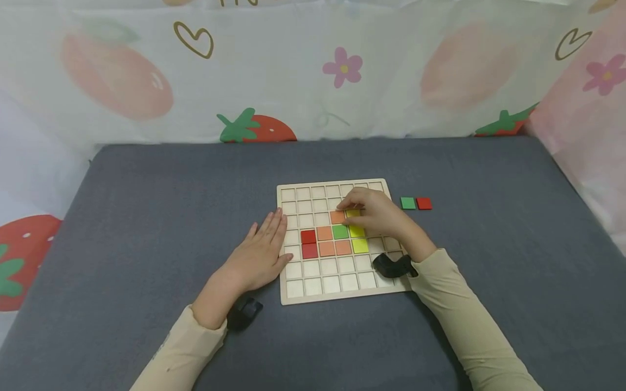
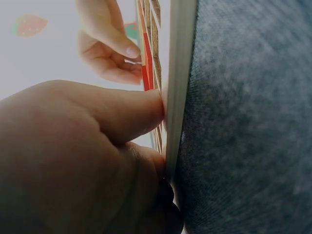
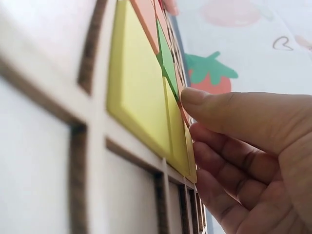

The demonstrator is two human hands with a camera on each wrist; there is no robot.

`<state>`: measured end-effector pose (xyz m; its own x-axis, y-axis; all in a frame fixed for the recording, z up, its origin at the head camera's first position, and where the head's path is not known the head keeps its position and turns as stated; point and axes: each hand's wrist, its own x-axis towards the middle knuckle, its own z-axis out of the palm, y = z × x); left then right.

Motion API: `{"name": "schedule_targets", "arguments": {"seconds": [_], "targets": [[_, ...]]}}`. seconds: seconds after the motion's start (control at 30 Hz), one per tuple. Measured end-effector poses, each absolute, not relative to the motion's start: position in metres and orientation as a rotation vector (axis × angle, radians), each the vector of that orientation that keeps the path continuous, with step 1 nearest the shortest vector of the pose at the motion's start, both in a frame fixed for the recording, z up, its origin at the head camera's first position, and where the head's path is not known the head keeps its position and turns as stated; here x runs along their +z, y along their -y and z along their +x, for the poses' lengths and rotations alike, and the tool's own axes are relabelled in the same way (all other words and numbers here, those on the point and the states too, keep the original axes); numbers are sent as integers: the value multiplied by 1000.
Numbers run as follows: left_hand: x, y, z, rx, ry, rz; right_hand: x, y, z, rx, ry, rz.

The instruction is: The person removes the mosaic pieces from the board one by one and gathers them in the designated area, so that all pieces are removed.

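In the head view, a pale wooden grid board (image 1: 337,296) lies on the grey cloth. My left hand (image 1: 259,255) rests flat along its left edge, fingers extended; its thumb (image 2: 131,114) touches the rim in the left wrist view. Over the upper middle of the grid, my right hand (image 1: 376,214) has its thumb and fingertips bent around an orange tile (image 1: 337,218). Its fingers partly cover the column of yellow tiles (image 1: 360,246) alongside. Beneath the orange tile sits a green tile (image 1: 339,232), with more orange tiles (image 1: 326,248) and two red tiles (image 1: 309,251) to the left.
A loose green tile (image 1: 408,203) and a loose red tile (image 1: 424,203) lie side by side on the cloth, right of the board. A printed curtain (image 1: 313,70) hangs behind the table. Black wrist devices (image 1: 244,314) are on both wrists.
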<state>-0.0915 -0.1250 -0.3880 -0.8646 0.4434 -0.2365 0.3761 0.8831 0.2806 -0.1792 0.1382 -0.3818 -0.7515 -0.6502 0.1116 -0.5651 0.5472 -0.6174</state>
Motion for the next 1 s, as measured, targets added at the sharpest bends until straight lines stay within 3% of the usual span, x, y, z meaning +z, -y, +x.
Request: {"name": "schedule_targets", "arguments": {"seconds": [1.0], "targets": [[-384, 123, -90, 333, -2743, 597, -381, -137, -178, -894, -2644, -1076]]}}
